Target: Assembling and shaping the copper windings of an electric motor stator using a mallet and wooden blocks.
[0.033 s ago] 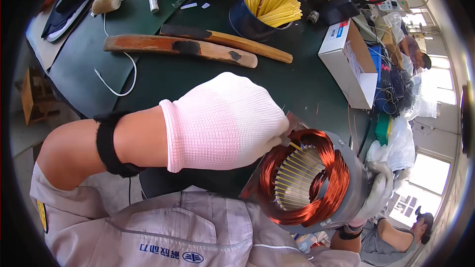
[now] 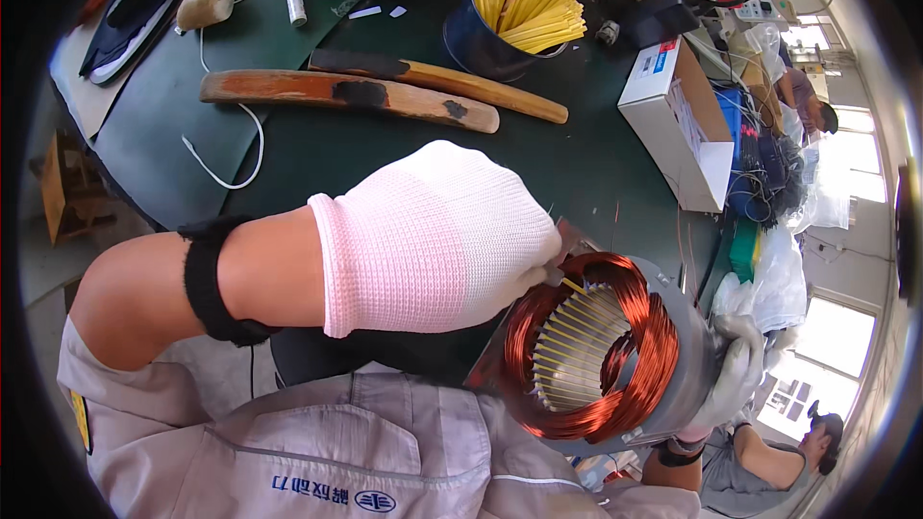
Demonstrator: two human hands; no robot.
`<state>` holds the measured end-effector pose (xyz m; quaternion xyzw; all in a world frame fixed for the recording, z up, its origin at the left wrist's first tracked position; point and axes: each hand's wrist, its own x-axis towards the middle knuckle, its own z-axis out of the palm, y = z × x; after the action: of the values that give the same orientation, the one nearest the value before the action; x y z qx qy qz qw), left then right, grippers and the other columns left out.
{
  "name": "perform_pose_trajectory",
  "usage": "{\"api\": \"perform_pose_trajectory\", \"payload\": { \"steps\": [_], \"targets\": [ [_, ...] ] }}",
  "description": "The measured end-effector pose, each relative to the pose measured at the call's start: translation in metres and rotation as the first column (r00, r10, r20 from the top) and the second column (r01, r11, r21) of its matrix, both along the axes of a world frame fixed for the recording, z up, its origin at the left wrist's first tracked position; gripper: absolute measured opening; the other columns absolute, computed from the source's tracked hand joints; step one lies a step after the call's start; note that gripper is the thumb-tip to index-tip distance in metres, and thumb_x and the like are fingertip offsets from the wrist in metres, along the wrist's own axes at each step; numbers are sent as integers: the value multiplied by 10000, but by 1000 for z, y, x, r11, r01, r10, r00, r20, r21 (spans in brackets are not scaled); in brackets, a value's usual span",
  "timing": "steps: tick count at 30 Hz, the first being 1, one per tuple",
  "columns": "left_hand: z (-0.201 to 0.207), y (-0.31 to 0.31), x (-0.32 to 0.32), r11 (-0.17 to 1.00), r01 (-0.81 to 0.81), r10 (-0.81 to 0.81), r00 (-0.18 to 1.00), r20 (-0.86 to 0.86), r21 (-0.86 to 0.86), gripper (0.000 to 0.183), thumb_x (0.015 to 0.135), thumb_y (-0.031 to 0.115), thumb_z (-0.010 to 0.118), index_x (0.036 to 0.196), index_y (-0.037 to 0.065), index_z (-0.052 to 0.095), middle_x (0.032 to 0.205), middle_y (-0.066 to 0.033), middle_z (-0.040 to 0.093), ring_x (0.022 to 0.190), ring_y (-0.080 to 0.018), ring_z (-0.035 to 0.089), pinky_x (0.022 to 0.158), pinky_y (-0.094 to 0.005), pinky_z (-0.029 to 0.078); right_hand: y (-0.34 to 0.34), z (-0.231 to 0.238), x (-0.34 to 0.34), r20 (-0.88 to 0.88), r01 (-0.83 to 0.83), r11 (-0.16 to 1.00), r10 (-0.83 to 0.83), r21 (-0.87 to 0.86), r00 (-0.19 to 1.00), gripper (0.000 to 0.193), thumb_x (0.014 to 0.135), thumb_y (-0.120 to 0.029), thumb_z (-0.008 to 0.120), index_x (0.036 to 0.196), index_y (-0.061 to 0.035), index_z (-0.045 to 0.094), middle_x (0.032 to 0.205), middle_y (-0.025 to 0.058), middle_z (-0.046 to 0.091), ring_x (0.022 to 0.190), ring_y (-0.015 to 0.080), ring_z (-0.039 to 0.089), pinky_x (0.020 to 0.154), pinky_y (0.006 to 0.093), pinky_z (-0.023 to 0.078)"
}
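A motor stator (image 2: 663,279) with a grey metal body lies tilted at the table's near edge, its round opening facing me. Thick rings of copper windings (image 2: 646,365) bulge round that opening, and pale yellow strips line the slots inside. My left hand (image 2: 447,240), in a pink and white knit glove, is closed at the upper left rim of the windings. From its fingertips, mostly hidden behind the hand, a narrow yellow strip (image 2: 574,285) points into the bore. My right hand (image 2: 735,370), gloved in white, wraps the stator's outer right side.
Two curved wooden bars (image 2: 356,92) lie beyond my left hand. Behind them stands a dark bucket (image 2: 471,43) of yellow strips (image 2: 529,0). An open white box (image 2: 673,125) sits at the right, before cables and plastic bags. A mallet (image 2: 207,5) rests far left. Other people sit at the right.
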<state>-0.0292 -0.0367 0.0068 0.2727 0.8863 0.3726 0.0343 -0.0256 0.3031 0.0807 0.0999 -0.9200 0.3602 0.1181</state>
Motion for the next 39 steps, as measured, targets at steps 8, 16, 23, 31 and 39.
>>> {"api": "perform_pose_trajectory", "payload": {
  "steps": [8,16,23,31,39],
  "targets": [
    [4,-7,-7,999,47,-46,983,180,-5,171,932,229,682,978,84,759,730,-127,684,715,-320,698,654,-398,541,1,7,-2,27,-85,991,83,105,996,248,956,-132,405,940,51,571,806,109,504,738,177,441,697,309,370],
    [4,-2,5,994,35,-23,993,117,-105,151,908,222,696,1003,104,706,721,-71,659,665,-286,697,576,-381,543,3,-1,-3,-18,-121,991,122,60,992,230,946,-140,417,952,37,563,812,107,504,778,200,463,727,323,375],
    [11,7,4,981,55,-58,998,-9,-186,136,848,196,674,943,98,680,705,-52,654,649,-253,712,544,-389,553,16,1,-4,64,-169,986,169,1,984,249,985,-187,431,944,17,569,805,73,457,797,202,443,755,370,367],
    [-3,-1,-10,995,97,-95,976,197,-2,165,890,244,711,911,81,693,705,-110,666,702,-310,707,614,-419,547,16,-2,-5,95,-207,978,209,-32,973,261,1022,-224,457,962,4,567,844,71,443,807,200,416,771,373,356],
    [-16,22,12,996,90,-93,985,-147,-25,251,806,166,679,990,-4,693,696,-78,644,558,-235,688,412,-383,481,15,-1,-7,119,-211,972,223,-105,968,261,1027,-220,439,954,5,549,839,74,443,793,205,422,756,382,367]
  ]
}}
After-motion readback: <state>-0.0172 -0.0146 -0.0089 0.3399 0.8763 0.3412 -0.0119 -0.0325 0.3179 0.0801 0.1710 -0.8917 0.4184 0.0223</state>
